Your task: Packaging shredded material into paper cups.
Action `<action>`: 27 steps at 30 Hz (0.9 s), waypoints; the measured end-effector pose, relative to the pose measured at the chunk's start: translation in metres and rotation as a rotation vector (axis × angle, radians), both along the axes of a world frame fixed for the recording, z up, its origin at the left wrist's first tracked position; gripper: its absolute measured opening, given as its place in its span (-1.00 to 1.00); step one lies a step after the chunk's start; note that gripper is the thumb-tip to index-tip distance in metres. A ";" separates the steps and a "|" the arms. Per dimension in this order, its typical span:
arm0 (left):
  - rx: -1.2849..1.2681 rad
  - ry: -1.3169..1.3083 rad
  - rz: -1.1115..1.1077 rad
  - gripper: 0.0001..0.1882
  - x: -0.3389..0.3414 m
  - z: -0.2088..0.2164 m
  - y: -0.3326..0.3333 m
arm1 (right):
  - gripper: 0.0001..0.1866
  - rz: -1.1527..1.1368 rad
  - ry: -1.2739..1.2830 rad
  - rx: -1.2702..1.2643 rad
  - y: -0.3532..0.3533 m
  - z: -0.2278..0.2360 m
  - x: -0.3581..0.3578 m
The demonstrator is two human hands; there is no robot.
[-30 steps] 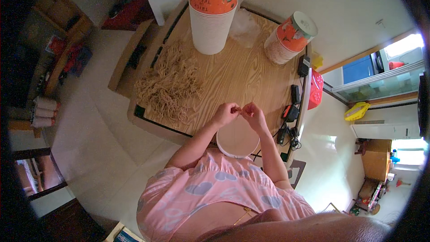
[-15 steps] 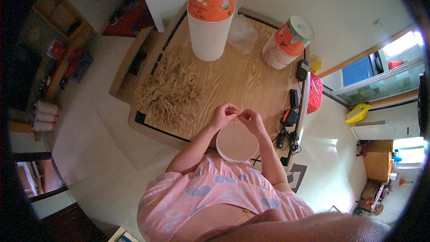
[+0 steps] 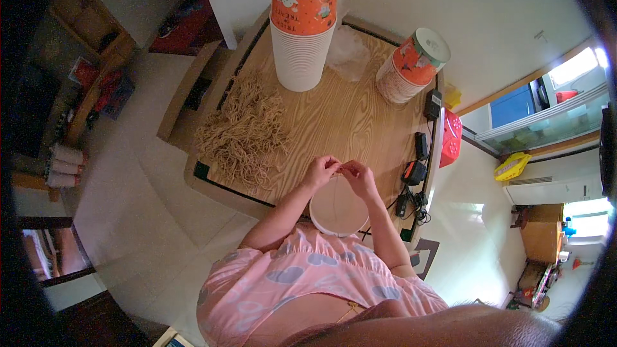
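A white paper bucket (image 3: 340, 209) rests against my lap at the table's near edge, its open mouth facing up. Over its far rim my left hand (image 3: 321, 172) and my right hand (image 3: 360, 180) meet, fingertips pinched together. Both appear to grip a thin string, and a faint line runs down from them inside the bucket. The exact hold is hidden by the fingers. To the left of my hands lies a loose heap of beige twine pieces (image 3: 244, 135) on the wood-grain table (image 3: 321, 122).
A tall stack of upturned paper buckets (image 3: 302, 26) stands at the back. Farther right is a shorter upturned stack (image 3: 414, 67), with a crumpled clear plastic bag (image 3: 350, 54) between them. Black chargers (image 3: 414, 172) and cables line the right edge, beside a red plastic stool (image 3: 451, 138).
My hands have drawn slightly closer together and a little nearer to me, still pinched over the bucket's far rim. The view has shifted slightly; the twine and stacks stay put.
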State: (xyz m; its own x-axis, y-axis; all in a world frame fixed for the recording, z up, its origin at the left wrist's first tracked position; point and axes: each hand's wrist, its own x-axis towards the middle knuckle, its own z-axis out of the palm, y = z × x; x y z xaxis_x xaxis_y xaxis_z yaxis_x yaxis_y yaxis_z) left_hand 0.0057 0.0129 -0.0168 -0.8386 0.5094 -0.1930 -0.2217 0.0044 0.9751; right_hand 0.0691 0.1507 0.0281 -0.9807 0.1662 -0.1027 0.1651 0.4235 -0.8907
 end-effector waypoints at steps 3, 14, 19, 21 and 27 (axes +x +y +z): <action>-0.016 0.003 0.028 -0.95 -0.001 -0.015 0.004 | -0.91 -0.011 0.010 -0.024 -0.003 0.003 0.000; 0.131 -0.353 -0.056 -0.90 -0.006 0.012 -0.005 | -0.90 -0.006 -0.027 -0.025 -0.003 0.010 0.000; 0.148 -0.299 -0.057 -0.91 -0.006 0.010 -0.003 | -0.92 0.005 -0.056 -0.080 -0.001 0.014 0.001; 0.122 -0.172 -0.052 -0.92 -0.007 0.010 -0.002 | -0.92 -0.010 -0.059 -0.095 0.002 0.010 0.001; 0.031 -0.092 -0.085 -0.92 -0.005 0.017 -0.006 | -0.94 -0.066 -0.066 -0.150 0.002 0.008 0.001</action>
